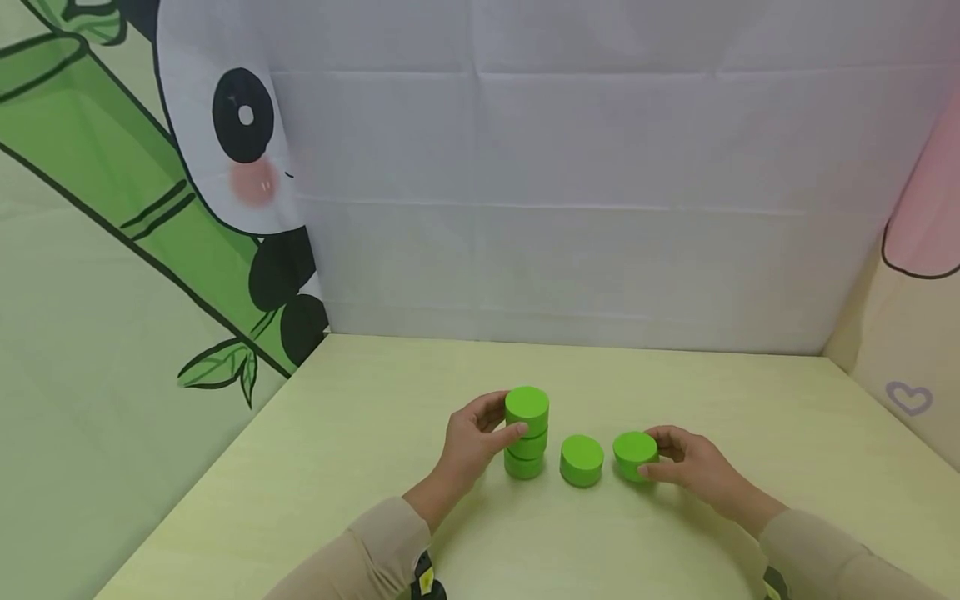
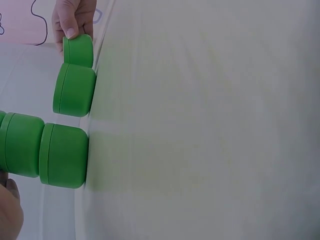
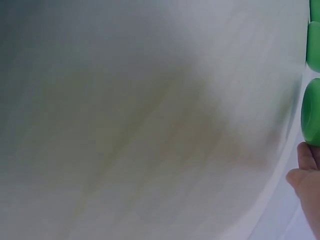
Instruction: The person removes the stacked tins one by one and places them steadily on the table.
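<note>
Pinches with left grip (image 1: 467, 440) the top green disc (image 1: 527, 405) of an upright three-disc stack (image 1: 524, 467) on the desk (image 1: 360, 400). Pinches with right grip (image 1: 701, 471) the right side of a separate disc (image 1: 633, 452). Shows a middle disc (image 1: 582, 460) standing between both.

Seen from behind the person, a stack of three discs (image 1: 531, 447) stands on the table (image 1: 315, 492), the left hand (image 1: 470, 435) at its left side; just right of the stack stands a single disc (image 1: 582, 462). Farther right is another disc (image 1: 633, 452), the right hand (image 1: 697, 469) at its right side. Behind all rises a cloth (image 1: 570, 192).
</note>
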A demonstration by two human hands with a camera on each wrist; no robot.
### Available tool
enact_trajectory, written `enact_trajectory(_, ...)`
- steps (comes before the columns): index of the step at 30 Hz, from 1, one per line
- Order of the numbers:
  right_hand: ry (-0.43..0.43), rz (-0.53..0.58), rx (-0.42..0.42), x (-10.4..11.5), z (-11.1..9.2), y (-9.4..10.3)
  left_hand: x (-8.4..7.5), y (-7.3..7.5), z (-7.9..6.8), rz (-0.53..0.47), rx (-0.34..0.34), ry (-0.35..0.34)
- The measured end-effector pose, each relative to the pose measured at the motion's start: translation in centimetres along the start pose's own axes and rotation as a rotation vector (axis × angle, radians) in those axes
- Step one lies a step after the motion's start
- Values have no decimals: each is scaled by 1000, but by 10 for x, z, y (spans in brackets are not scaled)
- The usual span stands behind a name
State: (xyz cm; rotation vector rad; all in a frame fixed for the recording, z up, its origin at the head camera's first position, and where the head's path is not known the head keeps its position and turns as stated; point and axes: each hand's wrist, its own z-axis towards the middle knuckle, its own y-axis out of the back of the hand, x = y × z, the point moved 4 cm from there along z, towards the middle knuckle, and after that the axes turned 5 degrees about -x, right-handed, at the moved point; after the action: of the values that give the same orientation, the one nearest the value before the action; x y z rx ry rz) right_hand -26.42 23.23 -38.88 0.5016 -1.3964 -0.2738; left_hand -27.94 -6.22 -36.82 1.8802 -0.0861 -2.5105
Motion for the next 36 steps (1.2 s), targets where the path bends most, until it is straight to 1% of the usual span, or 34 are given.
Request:
enact_trajectory(6, -29, 0, 11, -3, 1, 0, -1, 0, 0, -5, 5, -9)
enact_trajectory(10, -19, 12, 22, -2, 1, 0, -2, 0, 0, -8, 11, -18)
enact_trajectory(14, -29, 17, 18, -2, 1, 0, -3, 0, 1, -7, 15, -24)
enact_trajectory(25, -89, 21, 8, -6, -3, 0, -1, 0, -2, -1, 12, -17)
enact_trajectory(31, -120, 31, 11, -7, -5, 3, 0, 0, -1, 12, 14, -12)
enact_trajectory(36, -118, 42, 23, -9, -3, 4, 1, 0, 2, 20, 11, -13)
